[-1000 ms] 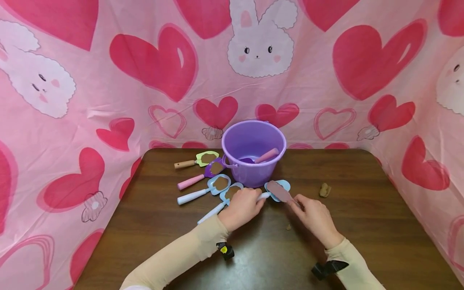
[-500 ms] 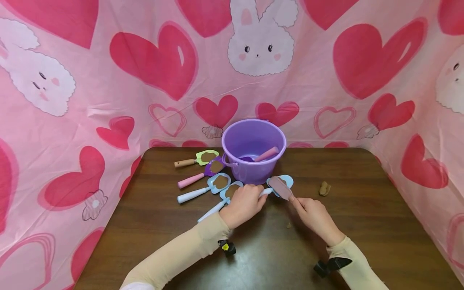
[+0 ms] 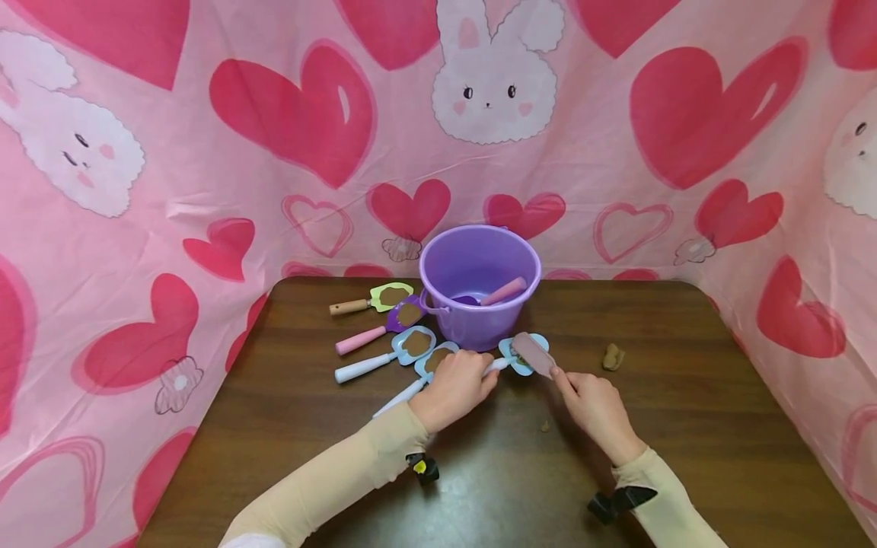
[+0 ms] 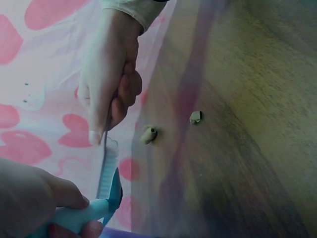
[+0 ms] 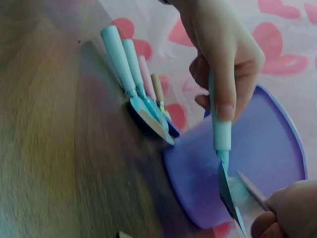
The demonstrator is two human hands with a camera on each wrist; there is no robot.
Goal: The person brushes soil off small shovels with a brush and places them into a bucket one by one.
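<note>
While the left hand (image 3: 452, 388) grips a pale blue shovel (image 3: 507, 350) by its handle, the right hand (image 3: 599, 411) pinches the grip of a brush (image 3: 537, 354) and lays its head over the blade. Over the past second the brush has slid a little to the right and far side across that blade, so more of the blade's left part shows. The shovel itself nudged right and then came back left, ending just on the near side of the purple bucket (image 3: 473, 326). In the left wrist view the bristles (image 4: 108, 171) seem to touch the blade.

These short shifts read as a brushing stroke in progress, both hands sharing the work: one steadies, the other sweeps. How much brown stuff remains on this blade cannot be told, since the brush head covers much of it.

Everything else has held its place on the desk (image 3: 685, 426). To the left, a green shovel (image 3: 380, 298), a purple shovel (image 3: 393, 323) and two other blue shovels (image 3: 400, 354) carry brown patches, probably awaiting the same treatment. A pink-handled shovel (image 3: 503, 293) leans inside the bucket, and a brown lump (image 3: 613, 358) lies to the right.
</note>
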